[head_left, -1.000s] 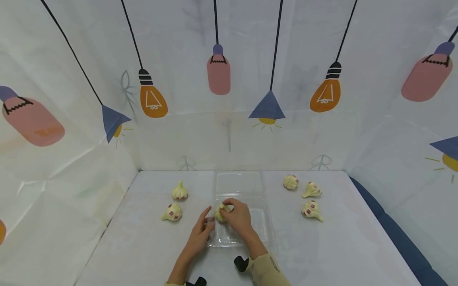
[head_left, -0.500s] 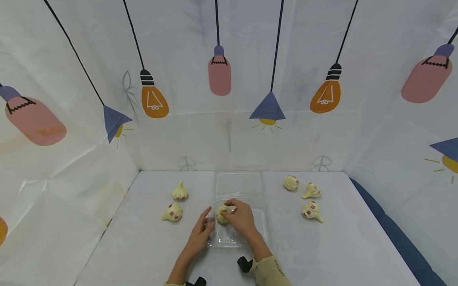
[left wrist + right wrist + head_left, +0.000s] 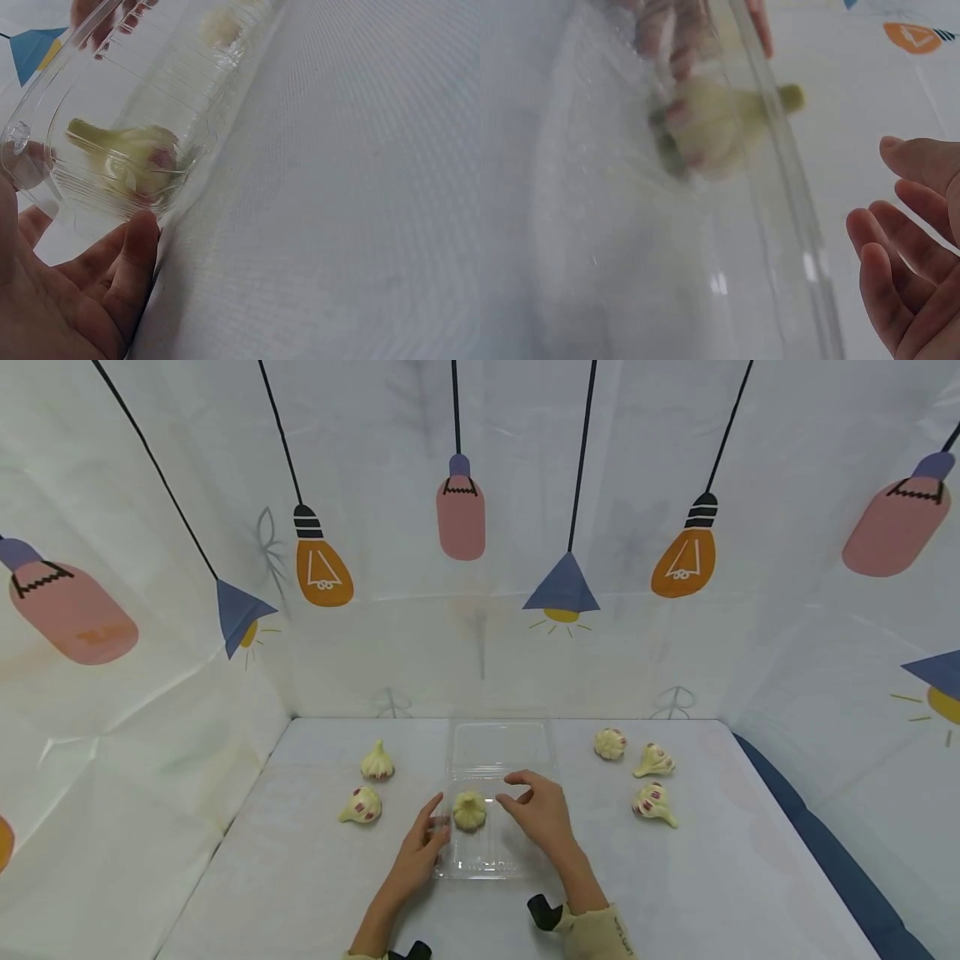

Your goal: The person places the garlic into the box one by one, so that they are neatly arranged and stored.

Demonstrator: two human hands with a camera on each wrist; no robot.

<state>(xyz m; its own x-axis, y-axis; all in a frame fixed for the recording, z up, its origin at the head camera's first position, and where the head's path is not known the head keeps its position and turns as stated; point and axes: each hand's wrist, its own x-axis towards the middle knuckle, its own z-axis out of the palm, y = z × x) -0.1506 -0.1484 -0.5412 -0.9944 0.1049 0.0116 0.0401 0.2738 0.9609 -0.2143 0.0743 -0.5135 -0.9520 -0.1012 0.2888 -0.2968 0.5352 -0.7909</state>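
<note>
A clear plastic clamshell box (image 3: pixel 517 852) lies on the white table with its lid laid open toward the back. Inside its left half sits a garlic bulb (image 3: pixel 469 811), stem up; through the clear wall the left wrist view shows that garlic bulb (image 3: pixel 139 161) too. My left hand (image 3: pixel 417 853) rests against the box's left side, fingers extended along the wall, with fingertips (image 3: pixel 141 225) right at its lower edge. Over the right half of the box hovers my right hand (image 3: pixel 542 814), thumb and index finger apart and nothing between them.
Two garlic bulbs lie left of the box, the rear one (image 3: pixel 377 761) upright and the nearer one (image 3: pixel 362 806) on its side. To the right are three more, including a bulb (image 3: pixel 653 802) nearest me. A lamp-patterned white sheet (image 3: pixel 480 635) encloses the table.
My right hand has let go of the garlic bulb, which now stands in the box's left half, and has drawn away to the right with its fingers parted. My left hand has stayed put.
</note>
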